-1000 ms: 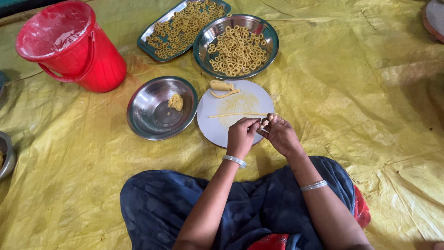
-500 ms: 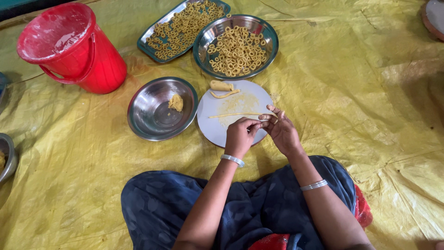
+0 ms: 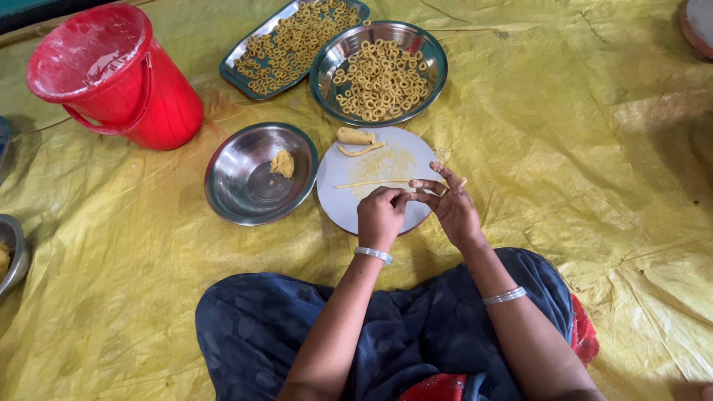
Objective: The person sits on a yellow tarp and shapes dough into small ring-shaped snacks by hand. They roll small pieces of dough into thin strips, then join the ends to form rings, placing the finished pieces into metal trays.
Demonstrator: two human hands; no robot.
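My left hand (image 3: 382, 216) and my right hand (image 3: 448, 205) meet over the near edge of a white round plate (image 3: 349, 200). Between their fingertips they pinch the end of a thin yellow dough strand (image 3: 371, 183) that lies across the plate. A short dough log (image 3: 356, 136) and a thinner dough piece (image 3: 362, 149) rest at the plate's far edge. Both wrists wear silver bangles.
A steel bowl (image 3: 245, 200) with a dough lump (image 3: 282, 162) sits left of the plate. Behind it are a steel bowl (image 3: 434, 63) and a teal tray (image 3: 236, 61), both full of dough rings. A red bucket (image 3: 119, 74) stands far left. Everything rests on a yellow tarp (image 3: 594, 148).
My hands have stayed at the plate's near edge, with the fingers shifting slightly as they work the strand's end. Nothing else has moved.
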